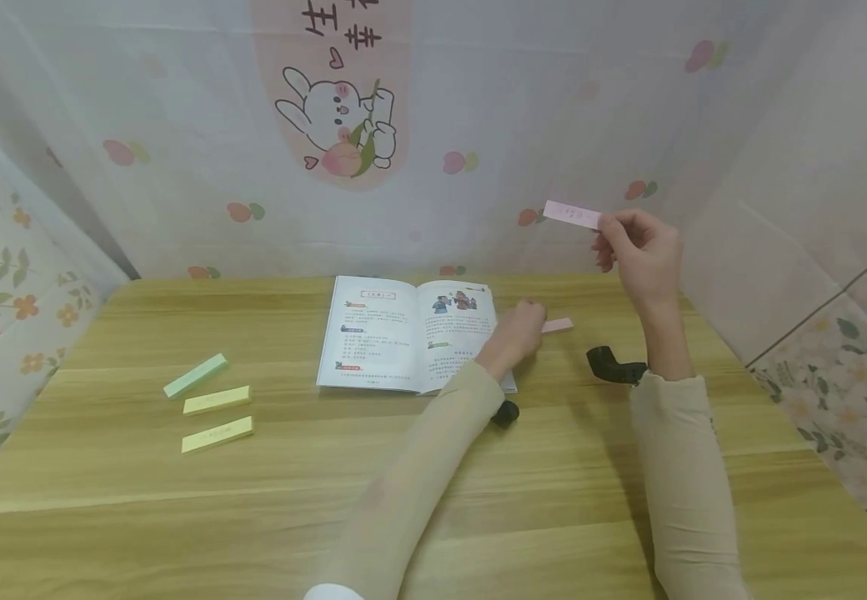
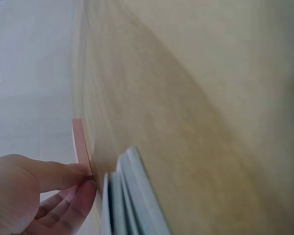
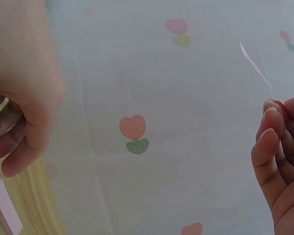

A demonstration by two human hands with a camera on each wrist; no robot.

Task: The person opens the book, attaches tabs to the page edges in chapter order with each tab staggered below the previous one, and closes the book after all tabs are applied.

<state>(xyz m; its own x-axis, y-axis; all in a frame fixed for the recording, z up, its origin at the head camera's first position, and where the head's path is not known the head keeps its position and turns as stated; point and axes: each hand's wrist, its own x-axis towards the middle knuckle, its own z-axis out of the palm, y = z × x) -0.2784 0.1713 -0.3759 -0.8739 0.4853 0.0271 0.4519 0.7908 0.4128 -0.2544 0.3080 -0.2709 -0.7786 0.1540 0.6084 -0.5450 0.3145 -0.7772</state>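
Note:
My right hand (image 1: 647,254) is raised above the right side of the table, pinching one end of a single pink sticky note (image 1: 572,214) that bears handwriting. In the right wrist view that thin note (image 3: 255,63) appears nearly edge-on between thumb and fingertips. Down at the book's right edge, my left hand (image 1: 518,332) pinches a pink sticky note pad (image 1: 558,325) near one end. The left wrist view shows the thumb on the end of this pad (image 2: 81,142), low over the tabletop. An open book (image 1: 373,337) with print and a coloured picture lies beneath the left wrist.
Left of the book, a green sticky note pad (image 1: 196,376) and two yellow pads, an upper one (image 1: 218,400) and a lower one (image 1: 218,434), lie on the wooden table (image 1: 141,517). A printed curtain (image 1: 478,100) hangs behind. Black devices sit at both wrists.

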